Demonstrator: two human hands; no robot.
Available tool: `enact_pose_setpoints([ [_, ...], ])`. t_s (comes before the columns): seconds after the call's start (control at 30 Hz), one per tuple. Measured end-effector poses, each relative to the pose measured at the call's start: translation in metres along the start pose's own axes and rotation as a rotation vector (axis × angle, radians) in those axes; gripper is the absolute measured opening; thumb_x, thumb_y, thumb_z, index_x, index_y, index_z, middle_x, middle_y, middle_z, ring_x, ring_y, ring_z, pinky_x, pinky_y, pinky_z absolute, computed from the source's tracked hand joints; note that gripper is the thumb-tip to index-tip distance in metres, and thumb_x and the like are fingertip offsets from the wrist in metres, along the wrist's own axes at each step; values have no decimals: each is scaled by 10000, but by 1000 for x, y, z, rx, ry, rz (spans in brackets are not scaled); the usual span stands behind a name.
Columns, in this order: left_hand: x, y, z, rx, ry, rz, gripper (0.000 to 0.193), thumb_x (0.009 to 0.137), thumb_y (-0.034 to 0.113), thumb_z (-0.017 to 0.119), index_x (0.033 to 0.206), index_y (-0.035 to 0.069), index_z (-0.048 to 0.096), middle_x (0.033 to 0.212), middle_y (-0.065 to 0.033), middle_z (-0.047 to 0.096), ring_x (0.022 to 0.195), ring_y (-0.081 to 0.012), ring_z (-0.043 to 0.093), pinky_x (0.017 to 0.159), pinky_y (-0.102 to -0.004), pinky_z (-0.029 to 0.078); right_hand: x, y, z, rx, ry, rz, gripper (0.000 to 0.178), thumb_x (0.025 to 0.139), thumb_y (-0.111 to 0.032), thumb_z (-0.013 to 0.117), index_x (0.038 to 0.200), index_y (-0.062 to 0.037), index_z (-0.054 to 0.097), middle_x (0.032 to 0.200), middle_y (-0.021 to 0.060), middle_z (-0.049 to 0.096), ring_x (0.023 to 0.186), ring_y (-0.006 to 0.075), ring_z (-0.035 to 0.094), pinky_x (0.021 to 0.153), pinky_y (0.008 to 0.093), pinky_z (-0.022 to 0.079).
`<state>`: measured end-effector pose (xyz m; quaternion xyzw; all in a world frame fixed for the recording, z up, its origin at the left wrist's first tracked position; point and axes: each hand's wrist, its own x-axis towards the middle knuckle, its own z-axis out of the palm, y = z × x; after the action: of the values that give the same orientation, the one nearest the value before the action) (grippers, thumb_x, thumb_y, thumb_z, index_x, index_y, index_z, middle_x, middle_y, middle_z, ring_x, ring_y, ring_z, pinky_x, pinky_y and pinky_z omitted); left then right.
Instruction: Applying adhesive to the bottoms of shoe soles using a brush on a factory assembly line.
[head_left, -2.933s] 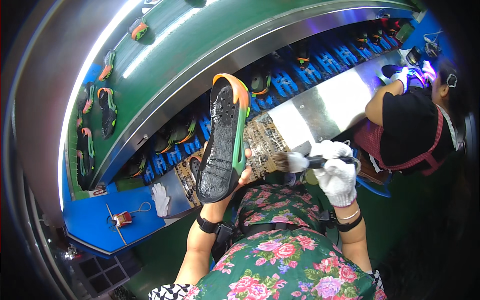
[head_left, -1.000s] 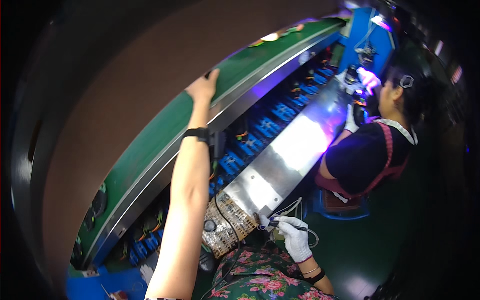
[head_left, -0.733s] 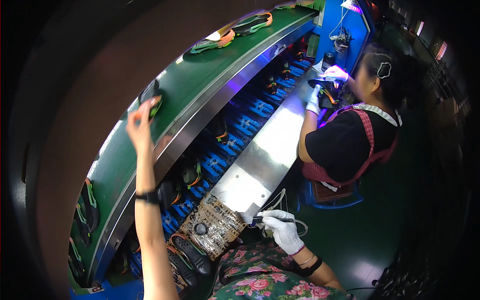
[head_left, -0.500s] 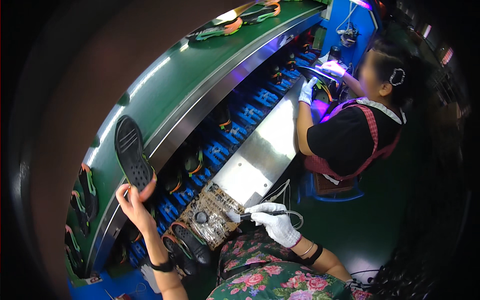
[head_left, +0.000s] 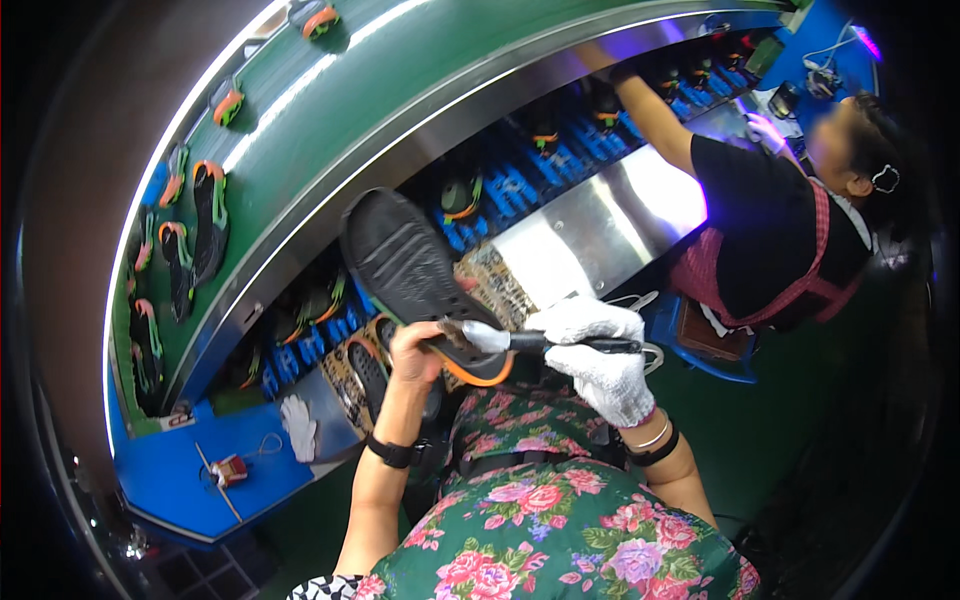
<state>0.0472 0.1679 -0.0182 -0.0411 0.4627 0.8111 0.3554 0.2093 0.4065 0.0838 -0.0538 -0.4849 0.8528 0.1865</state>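
A black shoe sole (head_left: 400,255) with an orange and green rim is held up in front of me by my left hand (head_left: 415,355). My bare left fingers are closed round its edge near the heel. In my white-gloved right hand (head_left: 600,350) is a brush (head_left: 490,338) with a black handle and a pale, flat head. The brush head lies over the heel end of the sole; whether it touches, I cannot tell. Below, another dark sole (head_left: 368,375) rests by the stained worktop (head_left: 500,285), partly hidden behind my left hand and the held sole.
A green conveyor belt (head_left: 400,110) carries several soles along its far left. Blue holders (head_left: 510,190) with footwear line the shelf beneath. A white glove (head_left: 298,428) lies beside a blue table (head_left: 180,480). At right, a co-worker (head_left: 760,220) sits, one arm stretched toward the conveyor.
My left hand has brought the sole down and right, from over the conveyor to the brush. The view has shifted. The co-worker now reaches an arm toward the conveyor.
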Motion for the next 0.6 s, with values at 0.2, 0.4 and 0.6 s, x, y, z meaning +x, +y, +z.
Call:
enact_pose_setpoints([
  [0.2,-43,-11,63,-252,-321,18,957,867,532,760,1564,2,377,1493,-264,521,1283,-424,605,1098,-559,500,2,-8,26,-392,-25,-248,154,736,89,795,838,-13,740,899,122,758,888,248,745,846,376,582],
  [0.4,-38,-34,60,-652,-387,-12,918,961,851,287,1546,167,466,1481,-80,580,1330,-282,572,1125,-465,470,3,7,21,-618,-54,-461,159,715,81,803,817,-22,738,817,100,752,796,248,729,773,374,571],
  [0.6,-38,-31,74,-500,-297,58,876,994,800,319,1588,165,420,1569,-65,503,1411,-278,493,1194,-453,386,21,3,28,-855,-128,-613,211,782,-33,808,987,-45,760,979,111,754,880,252,718,805,381,554],
])
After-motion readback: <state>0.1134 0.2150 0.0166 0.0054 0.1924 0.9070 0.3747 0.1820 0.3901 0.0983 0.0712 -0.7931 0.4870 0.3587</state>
